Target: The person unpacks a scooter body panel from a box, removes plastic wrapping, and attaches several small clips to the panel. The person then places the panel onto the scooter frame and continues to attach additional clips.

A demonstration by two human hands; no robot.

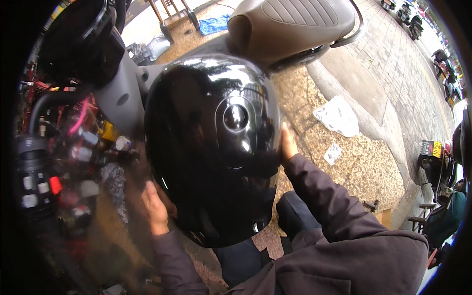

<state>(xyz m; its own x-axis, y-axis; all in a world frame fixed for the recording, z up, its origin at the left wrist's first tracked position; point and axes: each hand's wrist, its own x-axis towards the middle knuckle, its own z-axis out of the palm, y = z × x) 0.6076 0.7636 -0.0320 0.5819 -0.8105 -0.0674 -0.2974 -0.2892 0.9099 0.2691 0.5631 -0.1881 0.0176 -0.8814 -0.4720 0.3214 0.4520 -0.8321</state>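
A large glossy black domed shell (211, 147) fills the middle, with a round emblem-like recess on its top and a small shiny fitting at its near edge. It hides what lies under it. My right hand (288, 142) grips its right side, most of the fingers out of sight behind it. At the lower left side is my left hand (156, 209), one digit sticking out and the rest partly tucked behind the shell's edge. Between both hands the shell is held above my knees.
Just beyond stands a grey scooter with a brown seat (295, 22) and a handlebar grip (32, 152) at left. Bottles and loose parts lie blurred at the left. Clear plastic wrapping (338, 116) lies on the stone paving. Other scooters (432, 162) are parked at right, beside a person's sleeve (445, 221).
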